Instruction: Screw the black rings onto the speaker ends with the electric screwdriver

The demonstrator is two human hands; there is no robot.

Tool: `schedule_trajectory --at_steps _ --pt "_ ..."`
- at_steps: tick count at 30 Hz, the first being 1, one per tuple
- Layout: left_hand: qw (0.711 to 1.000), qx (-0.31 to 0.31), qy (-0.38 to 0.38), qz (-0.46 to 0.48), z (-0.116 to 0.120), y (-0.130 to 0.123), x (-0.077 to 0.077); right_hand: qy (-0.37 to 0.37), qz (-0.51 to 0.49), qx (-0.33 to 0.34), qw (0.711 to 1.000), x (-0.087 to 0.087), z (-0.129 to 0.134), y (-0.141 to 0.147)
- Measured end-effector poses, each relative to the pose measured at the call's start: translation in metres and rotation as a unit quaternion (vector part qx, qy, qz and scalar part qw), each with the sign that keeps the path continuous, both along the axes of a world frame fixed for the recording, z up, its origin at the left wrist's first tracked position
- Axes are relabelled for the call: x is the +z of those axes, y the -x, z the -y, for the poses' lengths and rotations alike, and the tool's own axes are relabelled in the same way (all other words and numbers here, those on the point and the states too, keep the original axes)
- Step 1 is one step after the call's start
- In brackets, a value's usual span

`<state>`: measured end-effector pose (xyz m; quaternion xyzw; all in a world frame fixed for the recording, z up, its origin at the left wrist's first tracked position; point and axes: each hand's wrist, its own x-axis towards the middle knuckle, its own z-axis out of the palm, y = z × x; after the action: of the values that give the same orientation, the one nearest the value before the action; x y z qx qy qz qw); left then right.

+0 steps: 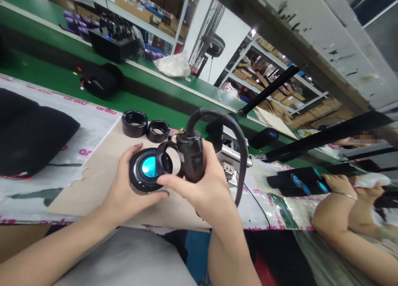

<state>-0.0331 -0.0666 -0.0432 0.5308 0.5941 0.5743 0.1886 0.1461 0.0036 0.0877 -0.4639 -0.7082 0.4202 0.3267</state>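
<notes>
My left hand point(124, 186) curls round the side of a black round housing with a shiny blue disc point(149, 167) at its centre. Gripped in my right hand point(208, 186) is a black cylindrical tool with a thick looped cable point(190, 153). A black ring point(161, 158) stands tilted over the blue disc, close to my right thumb; whether the thumb holds it I cannot tell. Just behind the housing, two more black rings point(134, 123) point(158, 131) lie on the brown board point(102, 178).
A silver metal device point(230, 153) stands right of my right hand. Black cylinders with blue ends point(294, 181) lie further right, near a co-worker's hands point(340, 184). A black fabric item point(31, 132) lies at left. A green conveyor point(137, 87) runs behind.
</notes>
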Motion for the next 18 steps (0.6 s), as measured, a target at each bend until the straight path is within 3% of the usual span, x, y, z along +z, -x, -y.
schedule_trajectory --at_steps 2,4,7,11,14,18 --pt "0.998 -0.062 0.000 -0.016 0.004 -0.006 0.002 0.005 -0.021 -0.011 1.000 0.001 0.011 -0.004" --pt "0.990 -0.134 0.033 -0.014 0.006 -0.001 0.008 0.060 -0.067 -0.055 0.994 -0.001 0.015 -0.009" --pt "0.968 -0.232 0.100 0.003 0.000 0.021 0.019 0.133 -0.166 -0.118 0.970 -0.007 0.017 -0.020" --pt "0.928 -0.341 0.136 -0.065 -0.024 0.049 0.032 0.137 -0.234 -0.144 0.952 -0.017 0.022 -0.030" --pt "0.909 -0.377 0.114 -0.133 -0.039 0.055 0.041 0.134 -0.247 -0.143 0.949 -0.020 0.027 -0.035" --pt "0.915 -0.374 0.076 -0.130 -0.044 0.046 0.045 0.163 -0.241 -0.133 0.947 -0.017 0.030 -0.039"
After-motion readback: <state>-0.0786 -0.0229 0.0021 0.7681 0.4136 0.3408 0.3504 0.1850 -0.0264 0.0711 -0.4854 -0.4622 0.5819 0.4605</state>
